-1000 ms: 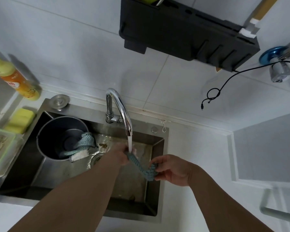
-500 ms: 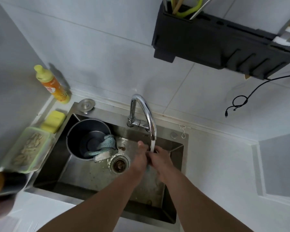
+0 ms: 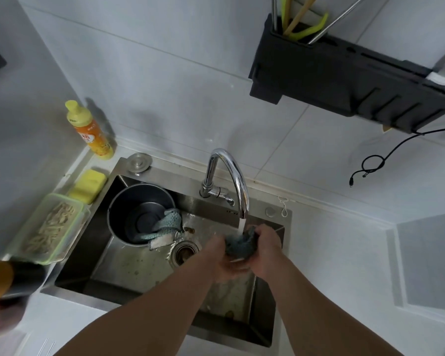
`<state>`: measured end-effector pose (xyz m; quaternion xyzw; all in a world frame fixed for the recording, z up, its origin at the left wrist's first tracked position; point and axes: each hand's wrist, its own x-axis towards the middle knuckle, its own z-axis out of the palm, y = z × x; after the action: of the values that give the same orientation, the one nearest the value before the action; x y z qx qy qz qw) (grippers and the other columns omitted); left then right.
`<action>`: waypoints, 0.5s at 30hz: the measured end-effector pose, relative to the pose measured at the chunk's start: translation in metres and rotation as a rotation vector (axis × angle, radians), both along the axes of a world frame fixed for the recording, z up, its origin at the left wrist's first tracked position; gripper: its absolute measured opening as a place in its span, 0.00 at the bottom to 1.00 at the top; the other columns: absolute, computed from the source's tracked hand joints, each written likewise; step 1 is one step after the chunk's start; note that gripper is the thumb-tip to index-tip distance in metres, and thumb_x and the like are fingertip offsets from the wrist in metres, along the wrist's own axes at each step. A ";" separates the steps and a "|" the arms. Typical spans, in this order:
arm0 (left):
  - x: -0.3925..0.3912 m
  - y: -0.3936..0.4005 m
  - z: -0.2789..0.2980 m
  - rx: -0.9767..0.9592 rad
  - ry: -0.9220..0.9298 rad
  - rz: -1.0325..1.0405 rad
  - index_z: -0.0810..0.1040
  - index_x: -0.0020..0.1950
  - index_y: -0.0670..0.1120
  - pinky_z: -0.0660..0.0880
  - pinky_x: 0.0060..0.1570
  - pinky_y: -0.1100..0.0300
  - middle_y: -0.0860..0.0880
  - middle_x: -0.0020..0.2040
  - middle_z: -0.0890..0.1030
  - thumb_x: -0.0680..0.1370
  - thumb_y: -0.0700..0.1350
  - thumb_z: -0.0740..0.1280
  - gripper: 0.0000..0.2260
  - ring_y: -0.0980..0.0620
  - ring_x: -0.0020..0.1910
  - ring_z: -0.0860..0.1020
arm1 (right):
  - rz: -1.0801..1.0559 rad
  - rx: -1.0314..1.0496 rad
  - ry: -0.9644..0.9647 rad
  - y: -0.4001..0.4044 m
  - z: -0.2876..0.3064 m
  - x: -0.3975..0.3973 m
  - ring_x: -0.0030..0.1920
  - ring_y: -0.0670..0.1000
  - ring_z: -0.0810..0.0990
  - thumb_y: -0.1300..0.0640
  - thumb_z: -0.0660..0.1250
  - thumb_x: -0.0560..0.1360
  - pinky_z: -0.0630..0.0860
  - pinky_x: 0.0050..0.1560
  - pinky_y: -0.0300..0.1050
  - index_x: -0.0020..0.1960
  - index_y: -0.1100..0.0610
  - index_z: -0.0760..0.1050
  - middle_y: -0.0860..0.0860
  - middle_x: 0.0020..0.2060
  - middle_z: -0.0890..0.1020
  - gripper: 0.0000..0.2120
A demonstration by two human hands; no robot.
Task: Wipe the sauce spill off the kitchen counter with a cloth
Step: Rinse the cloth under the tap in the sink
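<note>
Cloth (image 3: 240, 244) held by both hands over steel sink (image 3: 93, 258).

A stainless sink (image 3: 129, 286) with a chrome gooseneck faucet (image 3: 231, 176) running water. Inside the basin, a metal pot (image 3: 129, 209) at the left rear, a second blue-green rag (image 3: 165, 227) draped over its rim, and an open drain (image 3: 185, 253). On the ledge to the left: an orange detergent bottle (image 3: 91, 131), a yellow sponge (image 3: 89, 185), a sink plug (image 3: 138, 162) and a green-rimmed container (image 3: 52, 227). A black wall rack (image 3: 344, 78) holds utensils; a black cable (image 3: 375, 160) hangs below it.
</note>
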<state>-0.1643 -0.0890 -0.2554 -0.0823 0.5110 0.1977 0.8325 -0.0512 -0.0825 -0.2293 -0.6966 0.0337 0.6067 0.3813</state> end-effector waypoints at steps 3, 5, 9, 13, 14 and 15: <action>0.019 0.005 0.010 0.026 0.057 0.222 0.76 0.65 0.36 0.82 0.53 0.43 0.34 0.59 0.82 0.76 0.41 0.60 0.19 0.37 0.56 0.82 | 0.197 0.033 -0.108 -0.006 -0.005 -0.014 0.50 0.59 0.83 0.51 0.63 0.80 0.79 0.58 0.57 0.47 0.59 0.81 0.60 0.48 0.85 0.13; 0.026 0.007 0.008 0.107 0.182 0.194 0.80 0.60 0.37 0.82 0.55 0.47 0.35 0.53 0.85 0.83 0.46 0.59 0.16 0.38 0.53 0.83 | 0.252 0.095 -0.128 -0.009 -0.010 -0.022 0.52 0.59 0.86 0.50 0.65 0.82 0.81 0.61 0.59 0.50 0.57 0.85 0.59 0.48 0.88 0.13; 0.034 0.004 0.007 0.214 0.187 0.057 0.80 0.66 0.41 0.73 0.70 0.45 0.45 0.51 0.83 0.84 0.57 0.57 0.24 0.37 0.66 0.78 | 0.271 0.142 -0.271 -0.008 -0.012 -0.027 0.53 0.64 0.85 0.57 0.66 0.82 0.82 0.59 0.62 0.51 0.56 0.85 0.60 0.47 0.87 0.09; 0.031 0.008 0.003 0.169 0.196 0.095 0.86 0.48 0.46 0.79 0.49 0.53 0.45 0.47 0.88 0.83 0.65 0.56 0.28 0.46 0.50 0.85 | 0.149 0.106 0.038 -0.011 -0.006 -0.031 0.56 0.63 0.84 0.53 0.66 0.82 0.81 0.61 0.58 0.54 0.60 0.85 0.63 0.49 0.87 0.12; 0.029 0.009 0.003 0.218 0.288 0.047 0.86 0.51 0.46 0.79 0.52 0.51 0.45 0.51 0.88 0.82 0.66 0.55 0.29 0.45 0.54 0.84 | 0.143 0.111 0.122 -0.012 -0.005 -0.034 0.57 0.61 0.84 0.53 0.66 0.83 0.79 0.62 0.56 0.54 0.60 0.84 0.61 0.49 0.87 0.13; 0.026 0.009 0.002 0.278 0.396 -0.010 0.84 0.59 0.46 0.77 0.61 0.46 0.44 0.60 0.85 0.81 0.68 0.52 0.31 0.43 0.61 0.81 | 0.136 0.119 0.176 -0.014 -0.006 -0.037 0.59 0.59 0.83 0.52 0.65 0.83 0.78 0.64 0.55 0.55 0.61 0.83 0.61 0.50 0.86 0.13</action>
<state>-0.1387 -0.0797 -0.2536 0.0761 0.6324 0.2743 0.7204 -0.0884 -0.0961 -0.2357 -0.6173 -0.0161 0.6910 0.3757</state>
